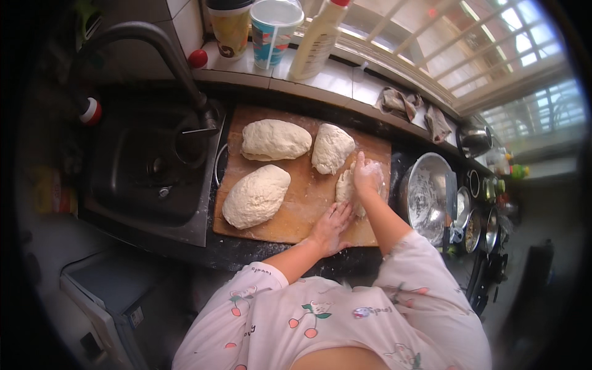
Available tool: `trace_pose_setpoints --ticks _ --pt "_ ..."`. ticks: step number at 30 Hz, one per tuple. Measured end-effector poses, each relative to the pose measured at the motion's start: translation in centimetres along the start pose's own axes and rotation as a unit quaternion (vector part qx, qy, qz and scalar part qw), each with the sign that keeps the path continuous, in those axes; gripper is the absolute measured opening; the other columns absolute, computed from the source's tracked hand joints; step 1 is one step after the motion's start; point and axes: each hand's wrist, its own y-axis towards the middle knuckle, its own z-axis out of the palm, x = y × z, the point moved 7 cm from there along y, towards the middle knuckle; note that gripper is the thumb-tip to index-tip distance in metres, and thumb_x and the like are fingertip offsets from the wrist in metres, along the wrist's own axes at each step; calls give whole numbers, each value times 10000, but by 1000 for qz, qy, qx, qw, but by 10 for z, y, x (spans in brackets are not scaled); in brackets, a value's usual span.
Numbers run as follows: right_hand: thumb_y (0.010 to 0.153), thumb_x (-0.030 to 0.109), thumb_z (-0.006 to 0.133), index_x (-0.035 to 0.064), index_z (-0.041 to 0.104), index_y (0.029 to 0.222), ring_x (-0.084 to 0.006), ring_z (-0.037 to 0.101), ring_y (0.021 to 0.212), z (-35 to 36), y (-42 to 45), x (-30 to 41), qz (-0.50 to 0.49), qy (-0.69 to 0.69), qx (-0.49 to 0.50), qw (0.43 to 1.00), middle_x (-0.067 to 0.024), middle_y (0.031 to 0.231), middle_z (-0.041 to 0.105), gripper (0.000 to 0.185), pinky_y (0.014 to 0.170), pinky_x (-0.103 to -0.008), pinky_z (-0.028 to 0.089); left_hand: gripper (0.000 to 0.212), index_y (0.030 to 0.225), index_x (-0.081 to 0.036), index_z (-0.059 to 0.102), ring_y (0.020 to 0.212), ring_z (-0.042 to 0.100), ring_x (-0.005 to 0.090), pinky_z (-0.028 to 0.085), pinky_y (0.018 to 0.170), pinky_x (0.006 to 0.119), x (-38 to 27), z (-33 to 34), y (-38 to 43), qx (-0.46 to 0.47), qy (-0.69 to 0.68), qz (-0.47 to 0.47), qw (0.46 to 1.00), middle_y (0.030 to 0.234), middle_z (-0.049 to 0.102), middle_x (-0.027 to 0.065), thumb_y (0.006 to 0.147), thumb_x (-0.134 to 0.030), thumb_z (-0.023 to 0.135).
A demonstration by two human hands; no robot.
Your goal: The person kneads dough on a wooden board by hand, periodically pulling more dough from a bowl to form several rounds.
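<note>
On a floured wooden cutting board (300, 222), my right hand (368, 176) rests on a flattened piece of dough (344, 186) and covers much of it. Flour coats this hand, and most of its fingers are hidden. My left hand (329, 230) lies lower on the board, its fingertips at the near edge of that same dough and its thumb spread apart. Just beyond is a wedge-shaped dough lump (332, 148). Two larger oval lumps sit at the left side of the board, one dough lump (276, 139) at the back and another dough lump (256, 196) nearer me.
Left of the board is a dark sink (125, 185) with a tall curved faucet (157, 39). A flour-streaked metal bowl (423, 194) stands right, a cleaver (450, 199) across its rim. Cups (276, 34) and a bottle (319, 41) line the tiled windowsill (337, 88).
</note>
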Motion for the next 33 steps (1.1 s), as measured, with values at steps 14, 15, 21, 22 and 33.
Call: trace_pose_setpoints --ticks 14,15,21,22,33 --pt "847 212 462 76 583 756 -334 557 780 0 -35 -12 -163 25 -140 976 -127 820 592 204 684 -449 397 980 1411 48 323 1405 206 353 122 1163 442 -11 -4 -12 12 -51 -44 998 1493 270 221 770 -658 553" --pt "845 209 467 80 599 768 -327 559 787 2 -25 -10 -169 23 -176 970 -119 825 597 200 690 -449 401 1014 1427 54 279 1413 191 347 126 1163 433 -12 -3 -11 17 -53 -44 997 1509 237 218 764 -660 559" --pt "866 275 506 64 615 758 -329 569 833 -12 -17 5 -134 33 -86 987 -125 836 616 261 755 -450 433 1052 1442 60 238 1425 173 327 133 1160 429 -3 -10 -6 27 -10 -17 999 1523 208 211 755 -666 568" --pt "879 300 510 57 615 750 -333 569 833 -17 -29 2 -105 65 -17 992 -131 830 617 294 758 -457 435 1044 1437 60 251 1423 178 329 128 1161 434 -1 -13 -9 32 -8 -7 999 1515 229 212 757 -668 564" --pt "823 206 506 83 498 665 -319 537 701 -19 -69 -2 -224 48 -105 968 -109 716 523 201 617 -447 388 1004 1381 59 361 1390 225 376 125 1166 457 4 -2 -6 89 -67 -24 993 1448 330 242 732 -675 580"
